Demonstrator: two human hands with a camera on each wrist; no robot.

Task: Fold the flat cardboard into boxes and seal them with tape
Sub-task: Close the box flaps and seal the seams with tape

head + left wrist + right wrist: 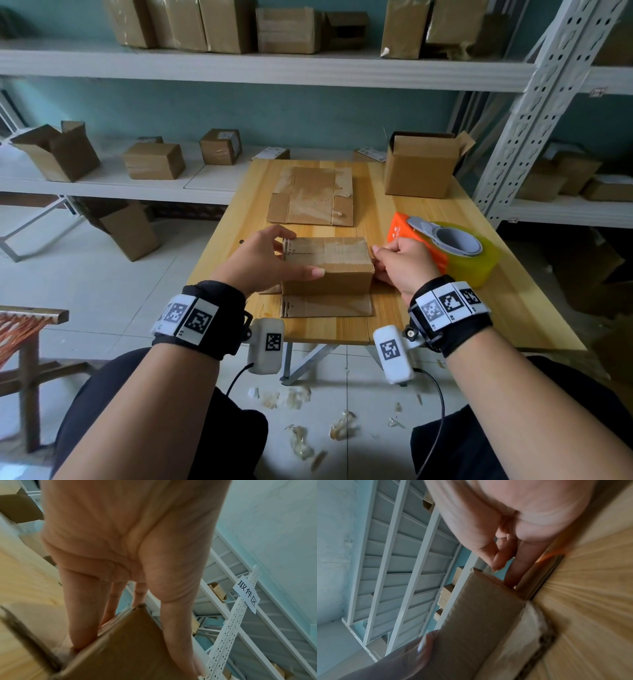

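A small brown cardboard box (327,265) stands near the front of the wooden table (445,318), its near flap (325,305) lying flat on the wood. My left hand (274,258) grips the box's left end, fingers over the top far edge and thumb along the near face. The left wrist view shows those fingers (82,615) reaching down onto the box (128,649). At the right end my right hand (387,257) has its fingers curled and pinches the end flap by the top corner (488,577). An orange tape dispenser (455,250) with a yellowish roll sits just right of it.
A flat cardboard sheet (311,197) lies farther back on the table. An open box (421,164) stands at the table's back right corner. Shelves with more boxes (154,161) run behind and to the left. Tape scraps (301,442) litter the floor.
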